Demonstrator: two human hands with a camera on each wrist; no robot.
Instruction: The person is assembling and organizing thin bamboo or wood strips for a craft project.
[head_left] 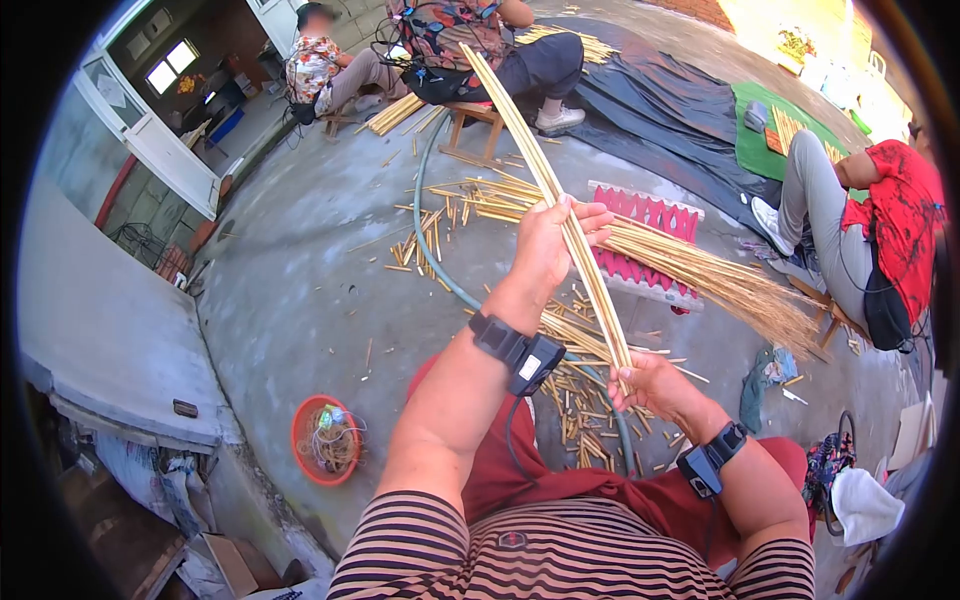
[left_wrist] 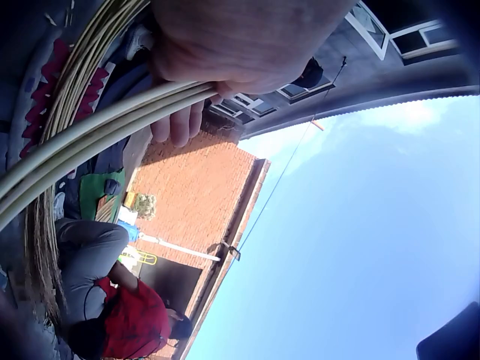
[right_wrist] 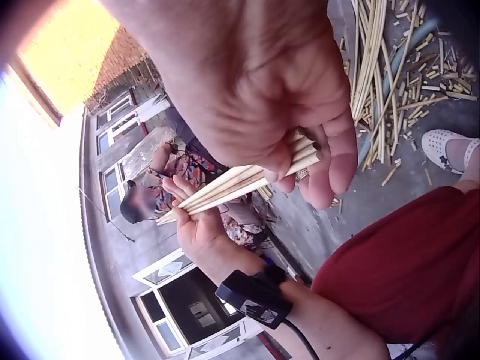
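A small bunch of long, pale-yellow stalks (head_left: 548, 170) slants across the head view between my two hands. My left hand (head_left: 552, 245), palm up, holds the bunch at mid-length between thumb and fingers. At its near end my right hand (head_left: 655, 385) pinches the stalks; their cut ends (right_wrist: 306, 150) show between thumb and fingers in the right wrist view. The left wrist view has the stalks (left_wrist: 105, 131) running out from under the left hand (left_wrist: 240, 45). Beyond the hands, a larger bundle of stalks with brushy brown tips (head_left: 710, 280) lies across a red-and-white rack (head_left: 655, 215).
Short cut pieces (head_left: 590, 425) litter the concrete floor near my knees. A grey-green hose (head_left: 425, 215) curves through them. An orange basin (head_left: 325, 440) with strings stands at left. Other people sit on low stools, one in red (head_left: 900, 220) at right. Black sheeting (head_left: 650, 100) covers the ground behind.
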